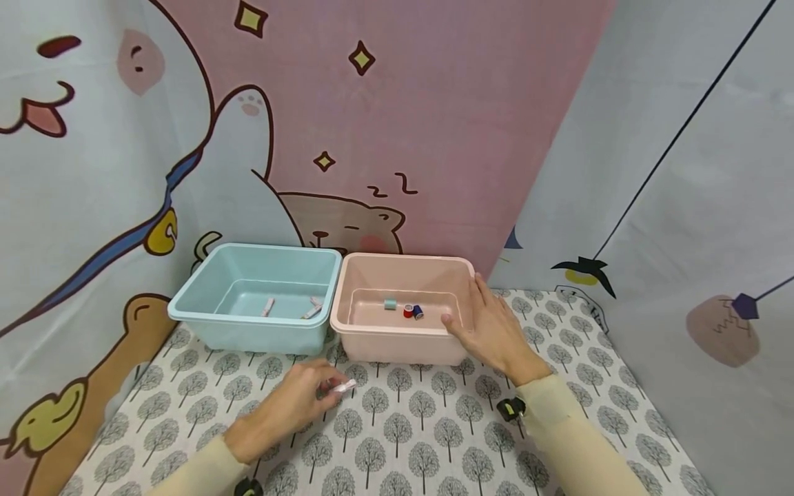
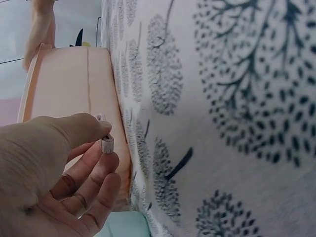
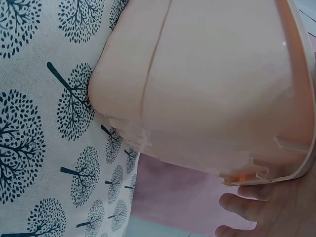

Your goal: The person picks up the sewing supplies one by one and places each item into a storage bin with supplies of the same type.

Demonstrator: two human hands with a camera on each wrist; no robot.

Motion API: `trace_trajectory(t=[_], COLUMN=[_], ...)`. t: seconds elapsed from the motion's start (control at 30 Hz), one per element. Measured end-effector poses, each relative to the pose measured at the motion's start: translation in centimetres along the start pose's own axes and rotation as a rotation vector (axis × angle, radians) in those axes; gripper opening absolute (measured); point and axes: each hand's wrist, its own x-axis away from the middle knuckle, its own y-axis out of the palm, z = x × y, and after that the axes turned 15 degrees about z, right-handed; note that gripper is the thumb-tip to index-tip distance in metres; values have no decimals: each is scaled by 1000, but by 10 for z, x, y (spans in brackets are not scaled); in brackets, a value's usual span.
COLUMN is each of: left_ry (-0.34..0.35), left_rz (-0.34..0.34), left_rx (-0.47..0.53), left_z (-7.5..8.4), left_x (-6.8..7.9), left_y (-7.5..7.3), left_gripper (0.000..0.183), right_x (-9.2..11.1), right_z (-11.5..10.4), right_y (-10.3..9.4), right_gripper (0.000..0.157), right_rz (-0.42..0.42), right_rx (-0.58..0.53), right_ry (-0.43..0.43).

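Note:
My left hand (image 1: 304, 394) pinches a small pale pink clothespin (image 1: 344, 386) between thumb and fingers, above the cloth in front of the bins. Close up in the left wrist view, the ribbed end of the clothespin (image 2: 107, 145) pokes out between thumb and fingertips. At the front right corner of the pink bin (image 1: 397, 344), my right hand (image 1: 493, 337) holds the rim, thumb toward the inside and fingers along the right side. Inside that bin lie a teal spool (image 1: 389, 304), a red spool (image 1: 408, 311) and a dark blue spool (image 1: 418, 312).
A light blue bin (image 1: 260, 331) stands against the pink bin's left side, with several small pale pink pieces (image 1: 268, 306) on its floor. Both bins rest on a tree-print cloth (image 1: 397, 427). Behind them hangs a cartoon curtain (image 1: 434, 138).

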Motion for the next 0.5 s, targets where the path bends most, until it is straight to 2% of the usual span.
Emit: trace_trajectory(t=[0.17, 0.5], left_ry=[19, 72], left_rz=[13, 72], left_rx=[0, 11], left_z=[5, 18], left_x=[-2, -9], left_y=[-6, -17], left_gripper=[26, 29], right_x=[0, 0], right_z=[1, 1], right_y=[2, 2], right_gripper=[108, 113], right_rz=[17, 17], right_rx=[-8, -16], right_ry=[3, 12])
